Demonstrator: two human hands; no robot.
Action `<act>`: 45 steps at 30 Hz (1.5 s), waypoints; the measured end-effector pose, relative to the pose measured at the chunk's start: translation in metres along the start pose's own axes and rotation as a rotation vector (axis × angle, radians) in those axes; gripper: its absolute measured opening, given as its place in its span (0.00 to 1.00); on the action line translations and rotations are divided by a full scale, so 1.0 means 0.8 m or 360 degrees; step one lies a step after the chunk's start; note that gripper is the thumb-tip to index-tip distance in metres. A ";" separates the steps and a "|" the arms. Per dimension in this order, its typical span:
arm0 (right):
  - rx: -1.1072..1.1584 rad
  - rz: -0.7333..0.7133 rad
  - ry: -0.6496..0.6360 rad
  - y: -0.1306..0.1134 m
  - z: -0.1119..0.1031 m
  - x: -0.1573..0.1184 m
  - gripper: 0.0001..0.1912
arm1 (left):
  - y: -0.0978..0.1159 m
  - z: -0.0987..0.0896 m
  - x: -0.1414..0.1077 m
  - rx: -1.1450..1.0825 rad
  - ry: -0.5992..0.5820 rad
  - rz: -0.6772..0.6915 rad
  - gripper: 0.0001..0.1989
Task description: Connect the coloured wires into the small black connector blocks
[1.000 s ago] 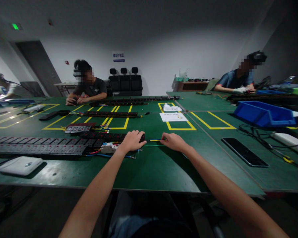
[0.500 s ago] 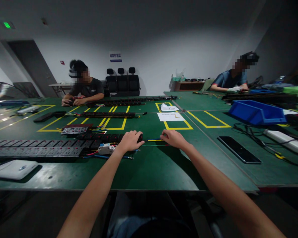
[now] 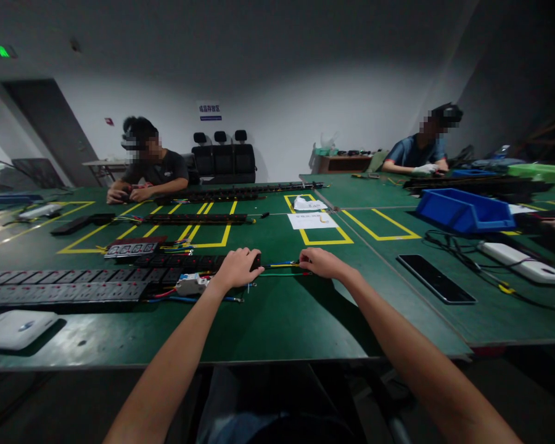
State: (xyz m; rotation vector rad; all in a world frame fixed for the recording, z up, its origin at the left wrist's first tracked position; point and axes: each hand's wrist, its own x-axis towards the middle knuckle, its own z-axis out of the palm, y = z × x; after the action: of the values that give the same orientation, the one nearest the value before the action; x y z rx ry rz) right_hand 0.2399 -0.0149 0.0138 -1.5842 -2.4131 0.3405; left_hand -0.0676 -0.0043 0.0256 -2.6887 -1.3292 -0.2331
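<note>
My left hand (image 3: 237, 267) is closed over the right end of a black socket strip (image 3: 166, 261) lying on the green table. Coloured wires (image 3: 280, 266), yellow, blue and green, run from that end to the right. Their far ends meet my right hand (image 3: 322, 263), whose fingers are pinched on them. Left of my left hand, a white switch block (image 3: 192, 283) with red and blue wires sits at the end of another row of sockets (image 3: 65, 290). A blue wire (image 3: 222, 298) lies below my left wrist.
A dark phone (image 3: 436, 278), a blue bin (image 3: 465, 209) and a white power strip (image 3: 525, 261) with cables are at right. A white box (image 3: 16, 328) lies front left. Two people (image 3: 152, 166) (image 3: 419, 154) work across the green table (image 3: 268, 333).
The whole view has shifted slightly, so most objects appear a little further left. Both hands keep nearly the same places on the strip and wires.
</note>
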 end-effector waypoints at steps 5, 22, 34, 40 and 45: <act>0.0094 0.0007 -0.0030 -0.002 -0.003 -0.002 0.06 | 0.001 -0.001 -0.001 0.0004 0.0018 0.0010 0.27; 0.0776 0.0442 0.0186 -0.008 0.021 0.016 0.13 | 0.003 -0.003 -0.001 -0.0009 0.0016 -0.0016 0.26; 0.0349 0.0440 0.0247 -0.011 0.032 0.014 0.11 | 0.004 -0.003 -0.002 -0.0002 0.0008 -0.0014 0.27; 0.0458 0.0391 0.0301 -0.003 0.033 0.018 0.13 | 0.006 -0.005 -0.002 0.0011 0.0011 -0.0035 0.26; 0.0633 0.0307 0.0278 0.005 0.023 0.020 0.16 | 0.006 -0.005 -0.002 0.0005 -0.0002 -0.0050 0.27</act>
State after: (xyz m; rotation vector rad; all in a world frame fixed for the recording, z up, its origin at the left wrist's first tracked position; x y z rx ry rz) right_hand 0.2317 0.0000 -0.0038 -1.5861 -1.9204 0.6431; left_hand -0.0655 -0.0090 0.0292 -2.6671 -1.3722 -0.2325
